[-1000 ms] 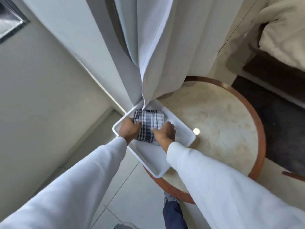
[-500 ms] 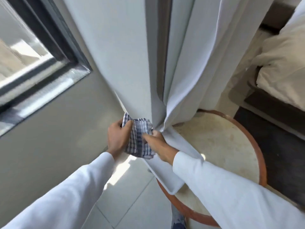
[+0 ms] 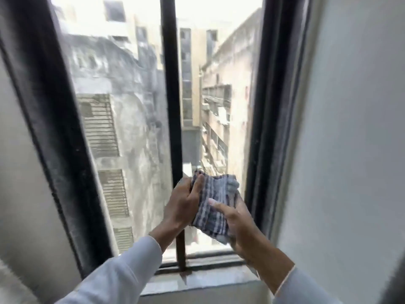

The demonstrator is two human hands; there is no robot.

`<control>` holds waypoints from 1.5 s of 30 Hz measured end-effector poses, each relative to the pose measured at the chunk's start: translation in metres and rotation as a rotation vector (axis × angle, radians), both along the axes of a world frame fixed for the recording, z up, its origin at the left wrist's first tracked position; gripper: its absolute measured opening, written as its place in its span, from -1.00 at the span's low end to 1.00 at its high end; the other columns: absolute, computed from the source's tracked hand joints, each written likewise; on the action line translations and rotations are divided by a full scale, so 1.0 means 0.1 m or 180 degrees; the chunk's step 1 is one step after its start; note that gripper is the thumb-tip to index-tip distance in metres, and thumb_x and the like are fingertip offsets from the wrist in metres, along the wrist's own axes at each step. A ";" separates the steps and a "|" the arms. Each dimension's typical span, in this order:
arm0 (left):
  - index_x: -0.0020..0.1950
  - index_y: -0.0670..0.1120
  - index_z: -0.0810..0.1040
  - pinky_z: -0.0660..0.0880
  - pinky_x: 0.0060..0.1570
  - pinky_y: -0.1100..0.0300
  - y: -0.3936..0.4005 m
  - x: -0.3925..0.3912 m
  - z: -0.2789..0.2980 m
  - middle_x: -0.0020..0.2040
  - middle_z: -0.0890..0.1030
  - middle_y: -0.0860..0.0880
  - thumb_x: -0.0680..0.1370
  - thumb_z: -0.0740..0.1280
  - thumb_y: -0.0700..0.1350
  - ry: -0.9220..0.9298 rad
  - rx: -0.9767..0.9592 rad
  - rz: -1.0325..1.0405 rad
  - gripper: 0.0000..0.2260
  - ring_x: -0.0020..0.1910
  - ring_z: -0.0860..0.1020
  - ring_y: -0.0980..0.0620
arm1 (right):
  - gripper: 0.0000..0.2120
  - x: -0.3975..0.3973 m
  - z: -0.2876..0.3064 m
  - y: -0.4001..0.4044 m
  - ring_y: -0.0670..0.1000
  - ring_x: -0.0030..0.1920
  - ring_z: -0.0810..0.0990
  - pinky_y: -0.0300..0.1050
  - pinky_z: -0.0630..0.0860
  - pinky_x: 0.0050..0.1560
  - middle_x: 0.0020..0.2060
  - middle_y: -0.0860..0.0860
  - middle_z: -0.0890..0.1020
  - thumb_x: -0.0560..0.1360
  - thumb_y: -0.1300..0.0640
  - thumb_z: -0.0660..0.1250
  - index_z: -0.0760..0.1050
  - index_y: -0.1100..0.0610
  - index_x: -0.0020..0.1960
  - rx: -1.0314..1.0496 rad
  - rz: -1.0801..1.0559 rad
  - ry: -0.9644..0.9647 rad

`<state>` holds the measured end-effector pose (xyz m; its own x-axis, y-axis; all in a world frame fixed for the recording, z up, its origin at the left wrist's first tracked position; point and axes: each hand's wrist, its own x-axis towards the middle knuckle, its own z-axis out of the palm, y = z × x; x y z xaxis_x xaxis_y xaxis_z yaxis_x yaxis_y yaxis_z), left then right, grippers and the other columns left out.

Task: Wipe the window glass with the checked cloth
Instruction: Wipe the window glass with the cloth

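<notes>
The checked cloth point(image 3: 213, 202), blue-grey and white, is bunched between both hands in front of the lower part of the window glass point(image 3: 131, 128). My left hand point(image 3: 183, 202) grips its left edge with the thumb on top. My right hand point(image 3: 237, 220) holds it from below and the right, index finger stretched across the fabric. The glass is dusty and smeared, and buildings show through it. A black vertical bar point(image 3: 173, 106) splits the window into two panes. Whether the cloth touches the glass I cannot tell.
A thick black window frame point(image 3: 54, 128) runs down the left and its right post point(image 3: 263, 106) stands close to my right hand. A grey sill point(image 3: 197, 279) lies below. Pale wall point(image 3: 350, 150) fills the right side.
Both hands lifted the cloth out of the white tray on the round table and raised it up to the window. My view swung from the table and curtain to the glass.
</notes>
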<state>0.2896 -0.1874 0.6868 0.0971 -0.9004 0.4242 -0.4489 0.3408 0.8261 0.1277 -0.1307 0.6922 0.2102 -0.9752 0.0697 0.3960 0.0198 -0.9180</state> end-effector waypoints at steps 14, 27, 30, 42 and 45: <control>0.79 -0.23 0.05 -0.08 0.78 -0.01 -0.74 3.15 1.18 0.82 0.00 -0.21 0.79 0.18 0.03 -0.1613 -0.1732 0.2122 -0.35 0.82 -0.01 -0.17 | -0.30 2.49 0.98 -1.62 0.33 0.70 0.33 0.31 0.37 0.68 0.68 0.18 0.42 0.53 0.44 0.40 0.47 0.14 0.64 -0.3711 -0.2600 0.2996; 0.77 -0.29 0.13 0.03 0.80 -0.08 -1.24 3.36 1.12 0.81 0.08 -0.26 0.70 0.11 -0.46 -0.1361 -0.2514 0.2099 -0.39 0.82 0.04 -0.18 | -0.41 2.96 0.53 -2.05 0.20 0.72 0.27 0.20 0.26 0.75 0.73 0.11 0.32 0.66 0.13 0.51 0.47 0.12 0.65 -0.4056 -0.3239 0.3694; 0.75 -0.32 0.18 0.08 0.79 -0.13 -1.24 3.37 1.14 0.79 0.13 -0.29 0.71 0.12 -0.45 -0.1327 -0.2600 0.2043 -0.43 0.80 0.09 -0.23 | -0.49 2.96 0.52 -2.07 0.15 0.52 0.39 0.15 0.49 0.47 0.58 0.04 0.39 0.61 -0.05 0.53 0.63 0.07 0.52 -0.5245 -0.2681 0.4188; 0.75 -0.32 0.17 -0.05 0.79 0.03 -1.29 3.34 1.08 0.77 0.12 -0.35 0.81 0.06 -0.23 -0.1425 -0.2649 0.2175 -0.51 0.79 0.09 -0.29 | -0.54 2.82 0.93 -2.21 0.05 0.54 0.39 -0.01 0.31 0.73 0.59 -0.03 0.50 0.79 -0.20 0.16 0.57 -0.02 0.54 -0.5554 -0.3047 0.3972; 0.75 -0.33 0.15 -0.03 0.79 -0.01 -1.32 3.38 1.04 0.77 0.12 -0.37 0.82 0.04 -0.20 -0.1538 -0.2676 0.2203 -0.51 0.79 0.09 -0.31 | -0.44 2.61 1.11 -2.34 0.04 0.78 0.20 0.11 0.17 0.78 0.78 -0.02 0.24 0.77 -0.21 0.23 0.35 -0.06 0.72 -0.4297 -0.3448 0.3494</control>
<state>0.6273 -0.3195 0.7909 0.1207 -0.1418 0.9825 -0.9539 0.2574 0.1544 0.3890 -0.3650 0.8031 0.1498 -0.1545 0.9766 -0.8356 -0.5478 0.0416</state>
